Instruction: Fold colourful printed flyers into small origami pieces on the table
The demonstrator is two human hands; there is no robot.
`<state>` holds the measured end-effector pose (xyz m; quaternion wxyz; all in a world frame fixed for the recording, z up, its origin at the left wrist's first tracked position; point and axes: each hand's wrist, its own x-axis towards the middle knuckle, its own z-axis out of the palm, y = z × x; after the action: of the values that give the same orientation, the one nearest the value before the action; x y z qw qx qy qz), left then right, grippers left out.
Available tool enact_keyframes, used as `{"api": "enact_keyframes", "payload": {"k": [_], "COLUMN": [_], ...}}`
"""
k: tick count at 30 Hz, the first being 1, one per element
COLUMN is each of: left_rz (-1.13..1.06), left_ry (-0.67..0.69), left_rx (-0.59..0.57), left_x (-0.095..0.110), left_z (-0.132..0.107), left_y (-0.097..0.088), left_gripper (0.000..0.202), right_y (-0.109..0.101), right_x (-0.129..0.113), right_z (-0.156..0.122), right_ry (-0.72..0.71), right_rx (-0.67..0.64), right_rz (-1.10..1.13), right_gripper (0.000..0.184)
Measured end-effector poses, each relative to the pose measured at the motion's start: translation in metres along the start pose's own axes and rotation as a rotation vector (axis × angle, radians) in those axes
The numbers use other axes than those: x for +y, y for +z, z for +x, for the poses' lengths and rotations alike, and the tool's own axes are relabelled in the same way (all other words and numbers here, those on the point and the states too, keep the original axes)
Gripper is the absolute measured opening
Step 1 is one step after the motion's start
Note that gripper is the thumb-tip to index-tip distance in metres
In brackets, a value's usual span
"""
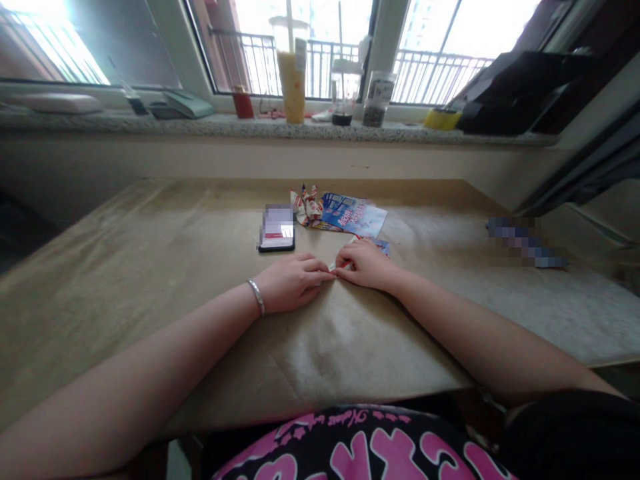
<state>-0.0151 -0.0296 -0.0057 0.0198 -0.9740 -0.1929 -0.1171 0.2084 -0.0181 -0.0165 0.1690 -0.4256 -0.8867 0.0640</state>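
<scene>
My left hand, a silver bangle on its wrist, rests on the paper-covered table with its fingers curled and pressed onto a small white, red and blue piece of paper. My right hand meets it from the right, its fingers pinched on the same paper, whose blue end sticks out behind the hand. Most of the paper is hidden under the fingers.
A phone lies just beyond my left hand. Beside it are several small folded paper pieces and blue printed sheets. Cups and jars, one tall with yellow drink, stand on the windowsill. A blurred object lies at right.
</scene>
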Motion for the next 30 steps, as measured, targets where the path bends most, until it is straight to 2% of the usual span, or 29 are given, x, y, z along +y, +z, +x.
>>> {"api": "enact_keyframes", "payload": {"k": [7,20,25,30], "left_rz": [0.029,-0.019,-0.029,-0.012], "left_ry": [0.017,0.026,0.03,0.051], "left_rx": [0.005,-0.032,-0.049,-0.058], "left_x": [0.002,-0.002,-0.005,-0.006], "left_z": [0.003,0.0,-0.002,-0.003], "left_y": [0.0,-0.008,-0.008,-0.011], "left_gripper": [0.029,0.032,0.032,0.031], "right_y": [-0.004,0.001,-0.003,-0.006], "right_x": [-0.001,0.004,0.008,0.016], "right_z": [0.001,-0.002,-0.005,-0.009], "right_ry": [0.03,0.006,-0.172,-0.383], "right_rx": [-0.047,0.006,0.052,0.019], "right_rz": [0.001,0.046,0.067,0.121], "right_gripper": [0.015,0.015,0.007,0.016]}}
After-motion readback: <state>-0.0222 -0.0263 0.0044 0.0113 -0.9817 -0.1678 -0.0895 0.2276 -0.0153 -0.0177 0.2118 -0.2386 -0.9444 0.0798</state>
